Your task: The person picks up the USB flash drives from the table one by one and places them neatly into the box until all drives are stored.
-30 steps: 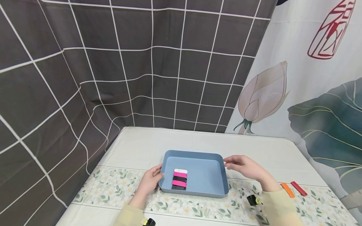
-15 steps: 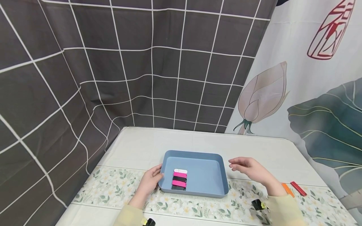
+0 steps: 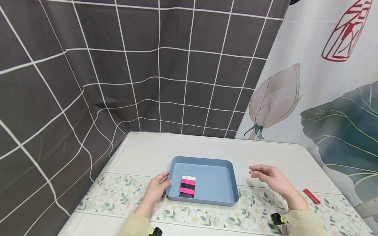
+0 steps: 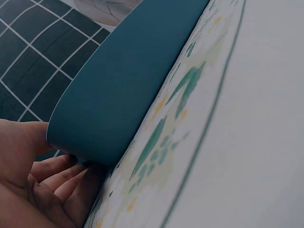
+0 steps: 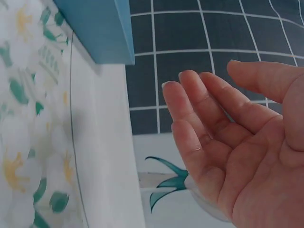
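Observation:
A shallow blue rectangular tray [image 3: 211, 183] sits on the table. My left hand [image 3: 156, 189] holds its left end, thumb over the rim and fingers against the outside wall; in the left wrist view the fingers [image 4: 61, 178] bend under the tray corner. Inside, toward the left, lies a column of small flat bars: a white one [image 3: 188, 178], two pink ones [image 3: 187, 190] and two black ones [image 3: 187, 186]. Off the tray's right side, my right hand [image 3: 273, 178] hovers apart from it. Its palm shows in the right wrist view, fingers loosely bent with nothing in them.
A red flat bar [image 3: 311, 196] lies on the table at the right, beyond the right forearm. A flowered band [image 3: 206, 214] crosses the white tablecloth [image 3: 147, 147]. Dark gridded cloth [image 3: 177, 65] hangs behind, with a lotus-print cloth [image 3: 274, 98] at the right.
My right hand has let go of the tray's right rim and moved away to the right; its forearm now covers most of the orange bar. The left hand and tray stay put.

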Tool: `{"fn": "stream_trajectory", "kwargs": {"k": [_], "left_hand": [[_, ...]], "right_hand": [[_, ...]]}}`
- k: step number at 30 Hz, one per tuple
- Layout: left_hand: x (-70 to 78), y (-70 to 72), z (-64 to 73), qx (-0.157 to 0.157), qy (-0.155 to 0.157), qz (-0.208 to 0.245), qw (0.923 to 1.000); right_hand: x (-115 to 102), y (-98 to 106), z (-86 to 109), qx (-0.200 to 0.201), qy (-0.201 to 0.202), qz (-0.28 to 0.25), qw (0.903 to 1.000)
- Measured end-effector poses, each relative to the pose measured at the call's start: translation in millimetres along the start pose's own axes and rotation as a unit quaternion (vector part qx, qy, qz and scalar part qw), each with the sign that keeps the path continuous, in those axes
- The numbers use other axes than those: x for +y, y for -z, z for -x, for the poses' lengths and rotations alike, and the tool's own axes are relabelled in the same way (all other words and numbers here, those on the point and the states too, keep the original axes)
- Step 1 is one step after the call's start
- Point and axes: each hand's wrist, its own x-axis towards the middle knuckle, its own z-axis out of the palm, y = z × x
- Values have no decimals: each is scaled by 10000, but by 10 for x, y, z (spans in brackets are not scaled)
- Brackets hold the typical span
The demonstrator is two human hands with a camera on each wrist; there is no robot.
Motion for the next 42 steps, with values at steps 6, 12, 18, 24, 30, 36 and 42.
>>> {"fn": "stream_trajectory", "kwargs": {"k": [6,12,18,24,30,36,42], "left_hand": [[-2,2,2,2,-30,-2,10000],[18,0,8,-11,26,32,10000],[29,1,7,-4,59,34,10000],[27,4,8,3,62,7,10000],[23,6,8,4,40,-4,10000],[14,4,4,11,69,-25,10000],[5,3,-3,5,21,-20,10000]], "right_hand": [[75,48,71,279,-174,33,9995],[153,105,131,419,-303,70,9986],[238,175,183,475,-483,-71,9977],[346,234,203,546,-630,-336,9960],[472,283,217,765,-1138,-96,9905],[563,314,224,826,-1698,188,9818],[638,319,235,988,-1906,260,9763]]}}
